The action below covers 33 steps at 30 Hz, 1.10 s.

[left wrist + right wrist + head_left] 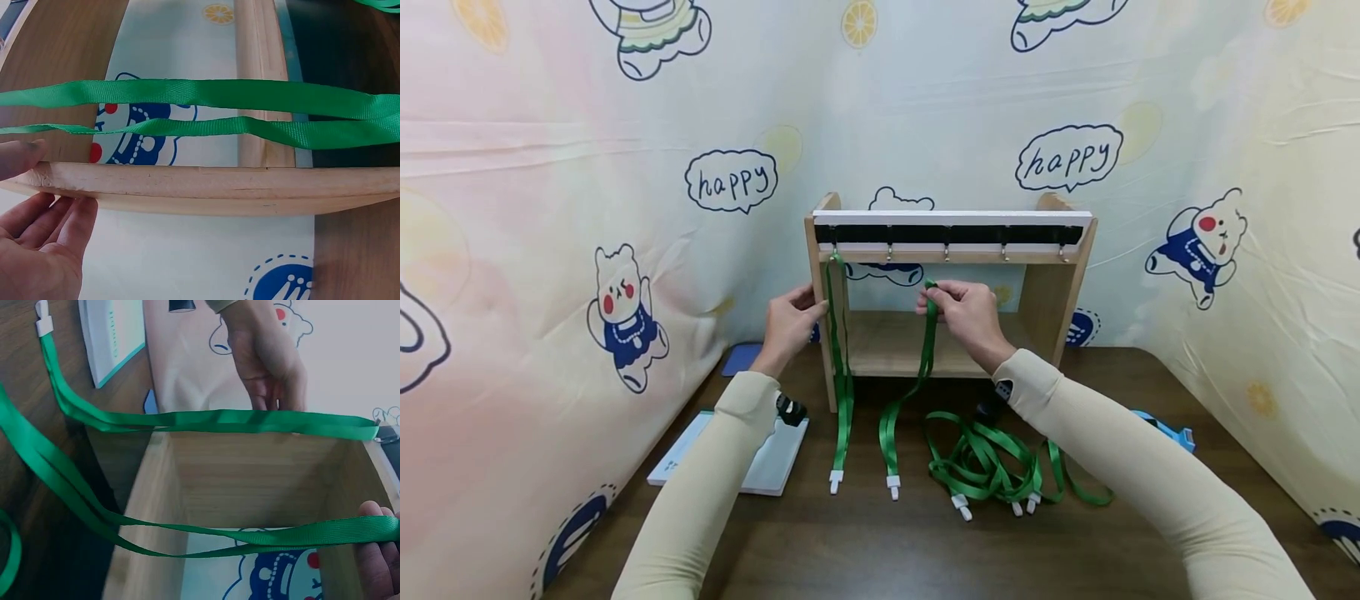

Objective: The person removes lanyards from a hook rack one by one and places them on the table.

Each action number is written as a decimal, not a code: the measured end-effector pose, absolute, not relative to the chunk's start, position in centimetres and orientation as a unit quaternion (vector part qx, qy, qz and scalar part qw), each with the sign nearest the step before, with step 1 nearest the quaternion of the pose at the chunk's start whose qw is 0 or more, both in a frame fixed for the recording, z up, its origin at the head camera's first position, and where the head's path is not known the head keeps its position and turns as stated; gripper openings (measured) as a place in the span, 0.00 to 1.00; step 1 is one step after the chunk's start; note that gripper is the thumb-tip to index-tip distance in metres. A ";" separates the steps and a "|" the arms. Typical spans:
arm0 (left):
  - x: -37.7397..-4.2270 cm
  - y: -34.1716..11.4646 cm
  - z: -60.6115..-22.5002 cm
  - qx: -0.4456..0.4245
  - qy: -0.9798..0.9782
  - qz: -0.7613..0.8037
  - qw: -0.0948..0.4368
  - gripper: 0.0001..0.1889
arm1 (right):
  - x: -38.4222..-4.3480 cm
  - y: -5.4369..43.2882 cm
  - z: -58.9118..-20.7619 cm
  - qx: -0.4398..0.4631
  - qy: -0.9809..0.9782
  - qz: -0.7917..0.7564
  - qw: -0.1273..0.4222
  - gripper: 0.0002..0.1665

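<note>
My left hand (790, 323) grips the left side panel of a wooden rack (831, 350), thumb on one face and fingers on the other, as the left wrist view shows. Between the thumb and fingers of my right hand (972, 315) is the top of a green lanyard (927, 350); its white clip (892, 487) hangs low at the table. Another green lanyard (842, 400) dangles from the leftmost hook (834, 248) of the rack, beside my left hand. More hooks (947, 252) line the rack's front bar, with no lanyard on them.
A heap of green lanyards (985, 462) with white clips lies on the table (880, 558) below my right arm. At left is a white box or book (775, 458), with a blue item (742, 358) behind. A light-blue object (1165, 429) sits at right, partly behind my sleeve.
</note>
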<state>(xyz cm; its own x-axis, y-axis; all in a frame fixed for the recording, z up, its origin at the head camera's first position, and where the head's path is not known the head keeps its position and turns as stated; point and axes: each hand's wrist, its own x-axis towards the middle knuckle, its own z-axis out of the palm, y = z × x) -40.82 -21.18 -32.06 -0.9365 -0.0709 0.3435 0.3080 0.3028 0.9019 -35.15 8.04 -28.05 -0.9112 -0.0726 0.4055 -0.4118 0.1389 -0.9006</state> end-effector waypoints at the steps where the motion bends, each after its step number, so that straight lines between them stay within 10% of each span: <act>1: -40.8 -21.2 -32.1 -0.075 -0.791 -0.585 0.162 0.28 | -35.1 8.2 -28.2 0.162 -0.744 0.635 0.131 0.16; 33: -40.5 -21.1 -32.1 -0.076 -0.787 -0.590 0.162 0.28 | -29.6 6.7 -37.6 0.191 -0.781 0.594 0.009 0.14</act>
